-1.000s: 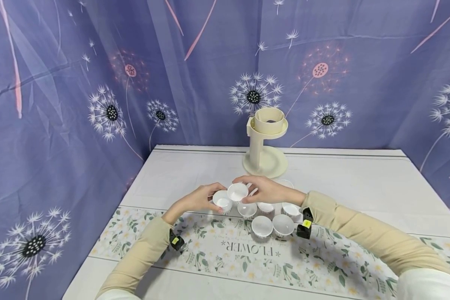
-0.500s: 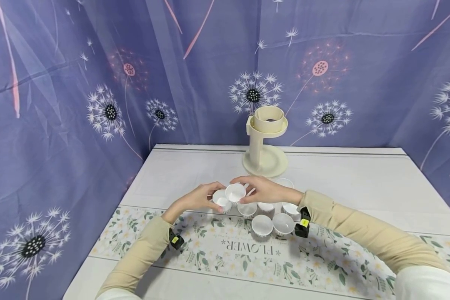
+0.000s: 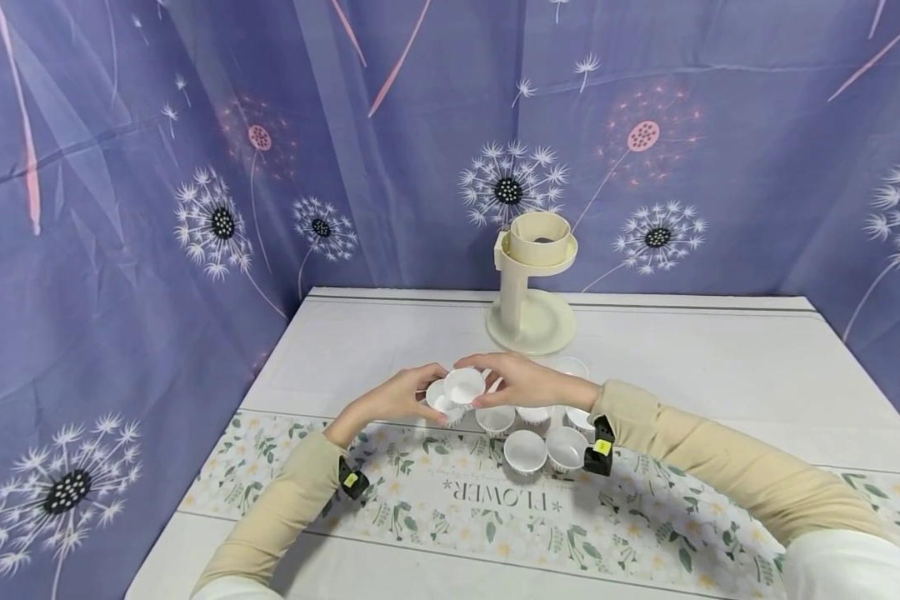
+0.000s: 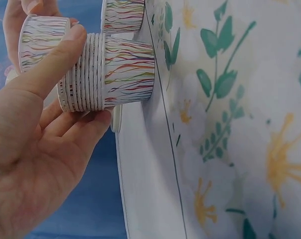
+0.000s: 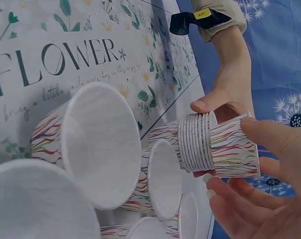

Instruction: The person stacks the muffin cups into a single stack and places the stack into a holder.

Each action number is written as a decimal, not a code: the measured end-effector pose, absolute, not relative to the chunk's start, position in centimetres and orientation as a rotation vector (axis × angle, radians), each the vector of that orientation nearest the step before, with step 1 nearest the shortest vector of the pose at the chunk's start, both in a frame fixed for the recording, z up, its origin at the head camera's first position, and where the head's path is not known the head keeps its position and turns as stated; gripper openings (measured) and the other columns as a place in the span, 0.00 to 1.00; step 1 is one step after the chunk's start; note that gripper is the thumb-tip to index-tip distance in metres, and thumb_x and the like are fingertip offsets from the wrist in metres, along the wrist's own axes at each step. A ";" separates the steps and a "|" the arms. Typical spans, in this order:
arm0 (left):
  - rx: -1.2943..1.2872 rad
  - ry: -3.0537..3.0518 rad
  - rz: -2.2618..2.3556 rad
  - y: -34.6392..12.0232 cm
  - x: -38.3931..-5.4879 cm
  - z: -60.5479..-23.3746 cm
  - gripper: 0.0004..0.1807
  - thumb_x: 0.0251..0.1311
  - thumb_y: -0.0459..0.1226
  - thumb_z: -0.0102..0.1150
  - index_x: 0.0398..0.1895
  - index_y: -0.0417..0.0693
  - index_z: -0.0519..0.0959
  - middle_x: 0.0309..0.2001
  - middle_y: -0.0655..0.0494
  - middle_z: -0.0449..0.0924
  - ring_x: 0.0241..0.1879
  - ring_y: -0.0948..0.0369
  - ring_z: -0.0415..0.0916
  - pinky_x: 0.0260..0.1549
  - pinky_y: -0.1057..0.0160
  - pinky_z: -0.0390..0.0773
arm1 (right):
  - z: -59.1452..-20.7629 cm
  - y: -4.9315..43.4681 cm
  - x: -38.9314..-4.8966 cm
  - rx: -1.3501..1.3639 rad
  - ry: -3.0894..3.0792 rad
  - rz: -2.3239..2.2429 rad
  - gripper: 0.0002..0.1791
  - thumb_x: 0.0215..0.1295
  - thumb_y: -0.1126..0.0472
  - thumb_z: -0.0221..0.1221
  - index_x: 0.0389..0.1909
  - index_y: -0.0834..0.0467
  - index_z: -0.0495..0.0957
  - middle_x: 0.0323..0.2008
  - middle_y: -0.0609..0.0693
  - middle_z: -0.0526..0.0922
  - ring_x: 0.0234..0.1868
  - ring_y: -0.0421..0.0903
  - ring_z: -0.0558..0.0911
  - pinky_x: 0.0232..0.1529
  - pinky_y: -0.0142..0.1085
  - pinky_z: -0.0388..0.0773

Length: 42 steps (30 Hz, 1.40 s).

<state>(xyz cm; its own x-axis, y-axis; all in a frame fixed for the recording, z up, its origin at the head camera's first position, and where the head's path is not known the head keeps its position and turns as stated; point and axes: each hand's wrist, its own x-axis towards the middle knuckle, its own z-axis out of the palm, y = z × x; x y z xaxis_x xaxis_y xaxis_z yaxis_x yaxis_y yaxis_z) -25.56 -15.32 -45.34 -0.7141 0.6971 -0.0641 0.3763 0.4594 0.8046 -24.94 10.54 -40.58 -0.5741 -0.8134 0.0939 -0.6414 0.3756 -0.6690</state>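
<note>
My left hand (image 3: pixel 397 396) grips a stack of paper cups (image 4: pixel 128 69) round its layered rims, thumb on one side and fingers on the other. These cups are white with thin wavy coloured lines. In my right hand (image 3: pixel 525 380), a single paper cup (image 3: pixel 465 386) is held between thumb and fingers, mouth up, right at the top of the stack. In the right wrist view this single cup (image 5: pixel 235 149) overlaps the stack's top rim, its base toward the stack. The stack's lower end stands close over the table.
Several more paper cups (image 3: pixel 525 452) stand mouth up just right of the stack, partly under my right forearm. Behind them is a cream stand (image 3: pixel 513 304) with a round base and a ring on top. A flower-printed cloth (image 3: pixel 420 492) covers the table; a purple curtain (image 3: pixel 420 167) hangs behind.
My right hand has moved a little left with the single cup, which now covers more of the stack's mouth. The left hand has stayed in place round the stack.
</note>
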 end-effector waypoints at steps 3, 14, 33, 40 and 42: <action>0.897 2.330 1.145 -15.3 -25.5 -45.4 0.34 0.51 0.36 0.72 0.61 0.44 0.68 0.57 0.48 0.76 0.56 0.53 0.77 0.53 0.62 0.79 | -40.4 10.3 -24.8 -1.315 2.409 -0.966 0.32 0.62 0.59 0.64 0.66 0.62 0.66 0.60 0.58 0.76 0.40 0.47 0.83 0.42 0.29 0.81; 0.896 2.311 1.169 -15.3 -25.6 -45.6 0.33 0.50 0.34 0.73 0.60 0.42 0.68 0.55 0.48 0.76 0.57 0.52 0.76 0.55 0.63 0.78 | -40.5 9.5 -24.8 -1.382 2.430 -0.925 0.32 0.63 0.58 0.64 0.67 0.60 0.67 0.63 0.54 0.75 0.41 0.44 0.83 0.42 0.30 0.82; 0.878 2.334 1.157 -15.3 -25.4 -45.2 0.46 0.50 0.37 0.73 0.72 0.44 0.59 0.61 0.47 0.73 0.61 0.50 0.73 0.60 0.57 0.75 | -40.1 8.3 -24.6 -1.413 2.442 -0.903 0.33 0.62 0.58 0.65 0.67 0.59 0.67 0.62 0.56 0.76 0.46 0.50 0.84 0.46 0.41 0.83; 0.948 2.351 1.134 -15.4 -25.4 -45.3 0.43 0.52 0.42 0.72 0.68 0.41 0.62 0.58 0.46 0.74 0.59 0.50 0.75 0.56 0.60 0.78 | -40.3 7.8 -24.4 -1.364 2.491 -0.870 0.31 0.61 0.60 0.66 0.65 0.61 0.69 0.60 0.56 0.77 0.42 0.48 0.84 0.45 0.42 0.83; 0.923 2.347 1.137 -15.3 -25.4 -45.3 0.39 0.51 0.40 0.73 0.65 0.42 0.64 0.56 0.47 0.75 0.58 0.51 0.76 0.54 0.61 0.79 | -40.3 7.8 -24.3 -1.341 2.500 -0.863 0.31 0.61 0.61 0.66 0.64 0.62 0.69 0.57 0.57 0.78 0.41 0.48 0.83 0.44 0.42 0.83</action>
